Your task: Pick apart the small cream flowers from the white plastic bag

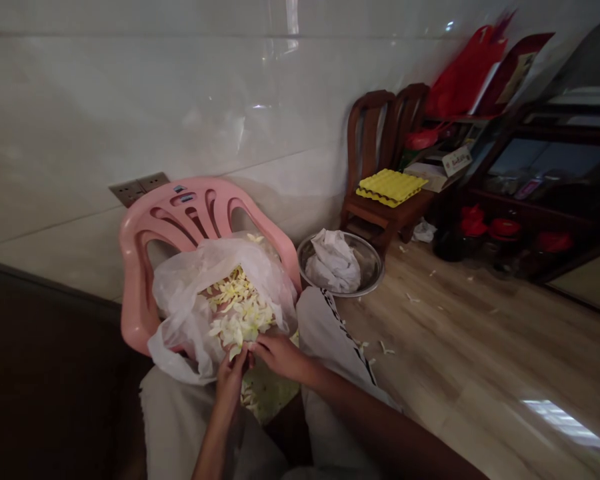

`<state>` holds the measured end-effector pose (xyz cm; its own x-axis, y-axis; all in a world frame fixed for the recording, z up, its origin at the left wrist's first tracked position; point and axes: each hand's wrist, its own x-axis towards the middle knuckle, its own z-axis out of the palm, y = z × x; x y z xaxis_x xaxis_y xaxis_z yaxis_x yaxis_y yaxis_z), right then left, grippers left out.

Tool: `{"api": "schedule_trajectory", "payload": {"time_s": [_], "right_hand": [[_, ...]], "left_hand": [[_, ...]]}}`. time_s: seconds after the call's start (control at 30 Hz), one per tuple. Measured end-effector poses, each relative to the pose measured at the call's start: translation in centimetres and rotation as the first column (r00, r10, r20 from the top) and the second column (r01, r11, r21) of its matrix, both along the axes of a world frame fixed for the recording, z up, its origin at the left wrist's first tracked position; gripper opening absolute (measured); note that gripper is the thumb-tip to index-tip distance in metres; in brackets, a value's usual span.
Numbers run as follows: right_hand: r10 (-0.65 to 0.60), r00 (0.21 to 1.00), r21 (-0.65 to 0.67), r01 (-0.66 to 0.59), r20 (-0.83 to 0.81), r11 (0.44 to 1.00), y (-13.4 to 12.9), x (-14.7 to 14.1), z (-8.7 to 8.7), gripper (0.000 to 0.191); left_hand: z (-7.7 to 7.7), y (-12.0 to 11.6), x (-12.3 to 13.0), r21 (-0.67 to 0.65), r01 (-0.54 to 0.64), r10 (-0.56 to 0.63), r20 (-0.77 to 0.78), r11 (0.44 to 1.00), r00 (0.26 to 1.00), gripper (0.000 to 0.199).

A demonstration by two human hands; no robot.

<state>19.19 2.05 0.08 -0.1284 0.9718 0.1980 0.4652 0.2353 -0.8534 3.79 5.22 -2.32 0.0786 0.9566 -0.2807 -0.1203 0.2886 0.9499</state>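
Observation:
My left hand (233,370) and my right hand (279,355) meet just above my lap, fingers pinched together. A white flower (236,348) shows at their fingertips, and both seem closed on it; the exact grip is partly hidden. Right behind them, a heap of white and pale yellow flowers (247,319) lies in an opened, translucent white plastic bag (183,333). This bag rests on the seat of a pink plastic chair (130,293). Between my knees, lower down, more blossoms lie on a greenish surface (275,390).
A metal basin (373,283) holding a crumpled white bag (333,263) stands right of the chair. Beyond are a wooden chair (370,133) with yellow egg trays (393,187) and a dark cabinet (510,193). Loose petals (413,298) dot the wooden floor (460,373).

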Motion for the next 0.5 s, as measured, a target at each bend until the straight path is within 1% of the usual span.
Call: {"api": "schedule_trajectory", "payload": {"time_s": [0.1,0.27,0.4,0.5], "right_hand": [[-0.008,1.0,0.008,0.008,0.0,1.0,0.0,-0.1,0.0,0.034],[-0.016,0.998,0.008,0.016,-0.067,1.0,-0.1,-0.3,0.1,0.035],[-0.034,0.99,-0.014,0.032,-0.133,0.999,0.0,-0.5,0.0,0.034],[-0.041,0.982,-0.055,0.031,-0.184,0.998,0.3,-0.7,-0.2,0.034]], "left_hand": [[0.2,0.0,0.1,0.026,-0.006,0.005,0.023,1.0,1.0,0.051],[0.8,-0.2,0.1,0.04,0.008,-0.01,0.064,0.999,0.998,0.049],[1.2,-0.5,0.3,0.05,0.049,-0.054,0.087,0.998,0.995,0.047],[1.3,-0.6,0.4,0.06,0.048,-0.053,0.074,0.997,0.996,0.046]]}}
